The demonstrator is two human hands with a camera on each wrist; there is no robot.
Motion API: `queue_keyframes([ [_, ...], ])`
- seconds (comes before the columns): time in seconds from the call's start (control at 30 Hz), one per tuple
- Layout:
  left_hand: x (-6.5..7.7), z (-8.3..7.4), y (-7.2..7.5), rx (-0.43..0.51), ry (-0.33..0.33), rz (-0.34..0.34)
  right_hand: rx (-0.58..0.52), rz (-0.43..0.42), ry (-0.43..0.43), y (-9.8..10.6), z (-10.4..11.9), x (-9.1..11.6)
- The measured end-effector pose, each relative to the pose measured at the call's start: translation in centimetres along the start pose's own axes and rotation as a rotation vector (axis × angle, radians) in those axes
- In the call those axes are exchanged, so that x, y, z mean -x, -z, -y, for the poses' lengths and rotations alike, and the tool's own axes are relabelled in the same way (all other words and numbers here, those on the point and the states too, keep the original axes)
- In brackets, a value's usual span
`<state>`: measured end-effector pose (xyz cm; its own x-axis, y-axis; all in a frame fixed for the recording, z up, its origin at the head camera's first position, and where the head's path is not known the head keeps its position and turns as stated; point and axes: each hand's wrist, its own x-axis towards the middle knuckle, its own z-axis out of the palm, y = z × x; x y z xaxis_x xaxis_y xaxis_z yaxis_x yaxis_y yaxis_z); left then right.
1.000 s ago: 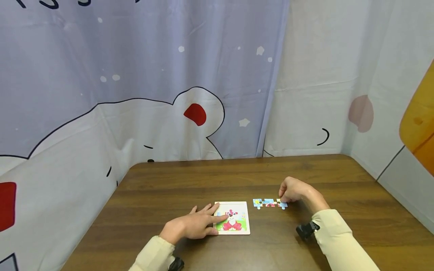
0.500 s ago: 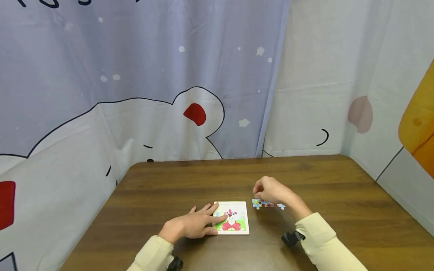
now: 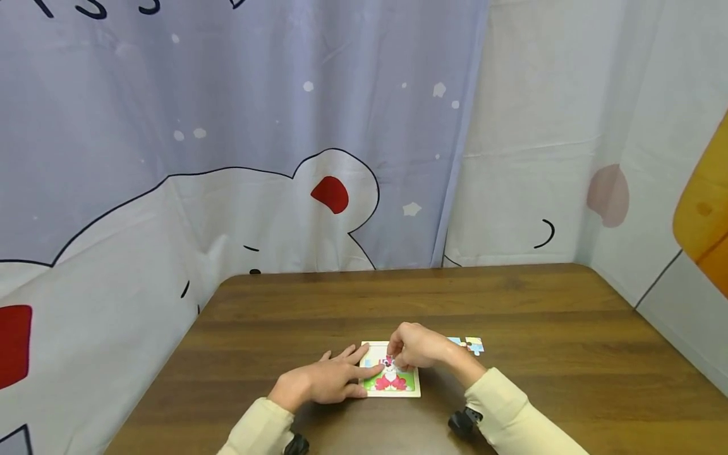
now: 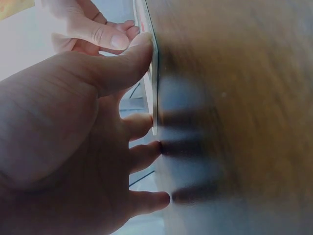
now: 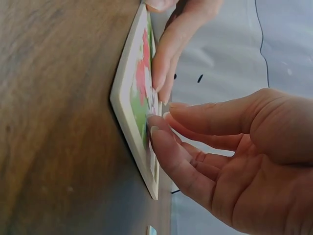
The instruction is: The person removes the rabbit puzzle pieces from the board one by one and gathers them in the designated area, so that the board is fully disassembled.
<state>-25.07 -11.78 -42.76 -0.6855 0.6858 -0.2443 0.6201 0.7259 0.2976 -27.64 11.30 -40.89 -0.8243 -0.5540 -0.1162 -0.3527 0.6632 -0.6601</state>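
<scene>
A square puzzle board (image 3: 417, 384) with a pale frame lies on the table, showing a pink animal on green. My left hand (image 3: 327, 379) lies across its left side, index finger stretched onto the picture and thumb at the near corner; two fingers reach the tabletop in the left wrist view. Thumb and fingers of my right hand (image 5: 230, 156) come together close over the board's right part, pinching a small puzzle piece mostly hidden by the fingertips. Behind the right wrist, loose jigsaw pieces (image 3: 475, 345) lie on the table, partly covered by the hand.
The brown wooden table (image 3: 273, 316) ends at a curtain (image 3: 398, 158) with cartoon figures. In the right wrist view, a sliver of a blue jigsaw piece (image 5: 152, 230) lies beyond the board's corner. Each wrist carries a dark camera (image 3: 463, 422).
My right hand has travelled left from the right end of the loose pieces, over their row, to the board. The left hand has stayed on the board.
</scene>
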Motion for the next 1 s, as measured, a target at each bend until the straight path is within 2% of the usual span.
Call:
queue_keyframes([
  [0.43, -0.1, -0.1, 0.2, -0.003, -0.048, -0.002, -0.070, 0.018, -0.010, -0.4, -0.3, -0.6],
  [0.5, -0.1, -0.1, 0.1, -0.005, -0.055, -0.005, -0.045, 0.015, -0.003, -0.5, -0.3, -0.7],
  [0.67, 0.0, -0.2, 0.1, 0.000, -0.060, -0.006, 0.125, -0.021, 0.039, -0.7, -0.1, -1.2],
  [0.73, 0.0, -0.1, 0.1, 0.005, -0.061, -0.005, 0.160, -0.029, 0.057, -0.8, 0.0, -1.4],
  [1.0, 0.0, -0.1, 0.2, 0.003, -0.041, 0.017, 0.121, -0.019, 0.109, -1.1, 0.4, -1.8],
])
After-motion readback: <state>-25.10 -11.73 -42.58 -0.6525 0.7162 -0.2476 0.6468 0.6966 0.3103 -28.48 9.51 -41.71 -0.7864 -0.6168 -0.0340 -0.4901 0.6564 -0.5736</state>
